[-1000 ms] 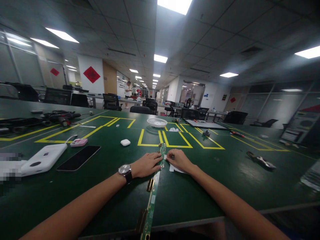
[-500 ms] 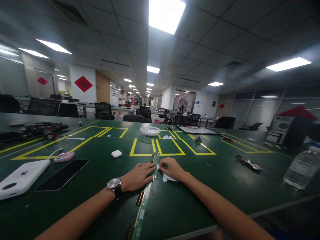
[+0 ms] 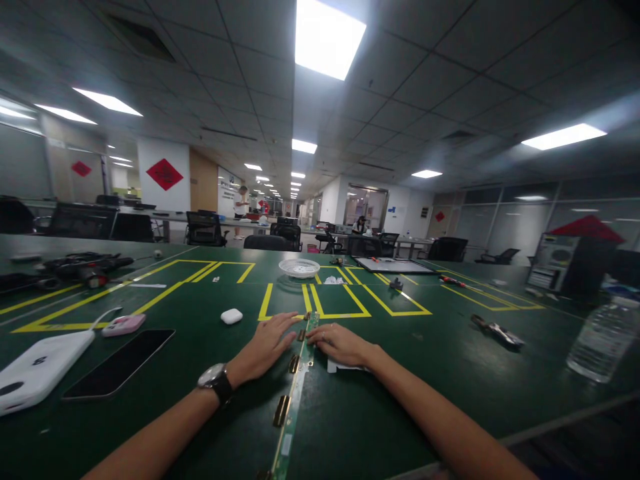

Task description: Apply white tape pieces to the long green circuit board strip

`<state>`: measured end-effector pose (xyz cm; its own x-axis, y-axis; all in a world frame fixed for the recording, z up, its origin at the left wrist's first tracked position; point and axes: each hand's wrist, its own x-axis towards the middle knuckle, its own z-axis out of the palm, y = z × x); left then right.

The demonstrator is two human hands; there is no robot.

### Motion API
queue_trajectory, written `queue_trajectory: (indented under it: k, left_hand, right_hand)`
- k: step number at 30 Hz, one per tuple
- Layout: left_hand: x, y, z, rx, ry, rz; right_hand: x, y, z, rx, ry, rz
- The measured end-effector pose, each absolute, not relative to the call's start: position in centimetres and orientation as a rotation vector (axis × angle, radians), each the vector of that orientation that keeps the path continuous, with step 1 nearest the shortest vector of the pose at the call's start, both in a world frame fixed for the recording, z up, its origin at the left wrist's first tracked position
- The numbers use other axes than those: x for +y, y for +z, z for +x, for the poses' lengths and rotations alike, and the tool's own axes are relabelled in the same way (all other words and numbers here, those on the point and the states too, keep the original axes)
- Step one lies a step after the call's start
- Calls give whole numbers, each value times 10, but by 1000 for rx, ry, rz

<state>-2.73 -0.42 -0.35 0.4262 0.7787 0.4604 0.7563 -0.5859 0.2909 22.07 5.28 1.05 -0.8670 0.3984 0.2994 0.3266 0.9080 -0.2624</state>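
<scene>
A long, narrow green circuit board strip lies lengthwise on the green table in front of me. Several brownish-gold flex tabs stick out along its left edge. My left hand, below a wristwatch, rests left of the strip with its fingers stretched forward and apart, their tips near the strip's far end. From the other side, my right hand lies with its fingers reaching over the strip's right edge, touching it near the far end. Under the right wrist a white piece shows in part; I cannot tell what it is.
A white basket stands ahead among yellow tape outlines. Left lie a phone, a white power bank, a pink case and a white earbud case. Right are a metal tool and a water bottle.
My left hand has slid left off the strip, baring more flex tabs. The right hand has gone from curled fingers beside the strip to flatter fingers over its edge.
</scene>
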Motion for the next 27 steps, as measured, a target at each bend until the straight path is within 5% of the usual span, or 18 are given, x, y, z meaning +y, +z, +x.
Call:
queue_trajectory:
  k: [11, 27]
  left_hand:
    - [-9, 0, -41, 1434, 861, 2687]
    - [-17, -5, -24, 1399, 687, 2746]
  right_hand:
    - [117, -2, 373, -2008, 0, -2197]
    - [121, -14, 381, -1835, 84, -2451]
